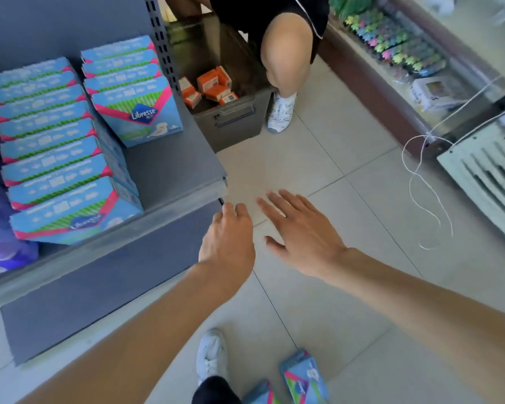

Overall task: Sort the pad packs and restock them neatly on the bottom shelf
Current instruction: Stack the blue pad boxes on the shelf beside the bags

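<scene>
Two rows of blue, green and pink pad packs stand on the grey bottom shelf [169, 170]: a long front row [56, 167] and a shorter back row [129, 86]. Two more pad packs [303, 377] lie on the floor by my foot, at the bottom edge. My left hand [229, 237] hovers at the shelf's right corner, fingers curled, holding nothing. Beside it, over the floor tiles, my right hand [301, 234] is spread flat and empty.
A dark bin [233, 118] with small orange boxes sits past the shelf end. Another person's knee and white shoe [280, 112] are next to it. A white cord [426, 193] trails on the tiles by a white vented unit [487, 176]. Purple packs [0, 252] sit far left.
</scene>
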`<action>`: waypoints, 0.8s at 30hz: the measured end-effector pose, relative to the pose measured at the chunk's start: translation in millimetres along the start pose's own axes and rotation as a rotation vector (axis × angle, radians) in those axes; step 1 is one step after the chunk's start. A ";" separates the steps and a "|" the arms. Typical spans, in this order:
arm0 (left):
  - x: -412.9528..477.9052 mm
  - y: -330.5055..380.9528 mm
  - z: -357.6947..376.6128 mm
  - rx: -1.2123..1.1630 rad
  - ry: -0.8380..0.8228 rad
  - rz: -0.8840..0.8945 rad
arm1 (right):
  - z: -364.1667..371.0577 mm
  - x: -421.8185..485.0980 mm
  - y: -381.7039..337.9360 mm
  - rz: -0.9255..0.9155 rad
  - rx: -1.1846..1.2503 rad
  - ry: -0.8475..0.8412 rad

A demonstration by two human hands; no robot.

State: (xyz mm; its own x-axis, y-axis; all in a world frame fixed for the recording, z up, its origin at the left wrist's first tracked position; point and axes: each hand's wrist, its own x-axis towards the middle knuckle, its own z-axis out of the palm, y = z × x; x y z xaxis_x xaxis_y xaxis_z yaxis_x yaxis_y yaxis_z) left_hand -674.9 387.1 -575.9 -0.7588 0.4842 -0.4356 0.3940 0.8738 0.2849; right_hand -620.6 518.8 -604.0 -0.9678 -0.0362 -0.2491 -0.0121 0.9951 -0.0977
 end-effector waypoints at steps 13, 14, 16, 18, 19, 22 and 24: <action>-95.7 88.1 236.1 0.218 -0.375 0.134 | 210.2 -300.1 10.3 0.343 0.184 -0.119; -100.4 89.0 254.4 0.218 -0.402 0.128 | 226.7 -318.3 3.0 0.393 0.230 -0.157; -106.0 87.9 289.7 0.208 -0.446 0.107 | 254.2 -345.2 -13.3 0.498 0.350 -0.241; -106.9 84.8 323.3 0.204 -0.485 0.097 | 284.6 -363.0 -27.0 0.600 0.479 -0.356; -105.8 82.0 339.3 0.202 -0.505 0.086 | 299.2 -368.3 -32.7 0.677 0.566 -0.398; -93.3 72.9 385.9 0.173 -0.556 0.053 | 348.7 -368.0 -44.2 1.021 0.866 -0.342; -82.0 67.6 416.7 0.122 -0.583 0.015 | 381.8 -359.0 -47.2 1.295 1.117 -0.301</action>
State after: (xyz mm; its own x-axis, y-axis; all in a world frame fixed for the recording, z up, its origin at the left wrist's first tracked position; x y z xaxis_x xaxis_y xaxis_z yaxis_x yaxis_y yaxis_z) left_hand -370.0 425.0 -876.7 -0.3565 0.4109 -0.8391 0.4857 0.8487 0.2092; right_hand -176.6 449.8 -877.8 -0.1309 0.5249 -0.8411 0.9608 -0.1419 -0.2381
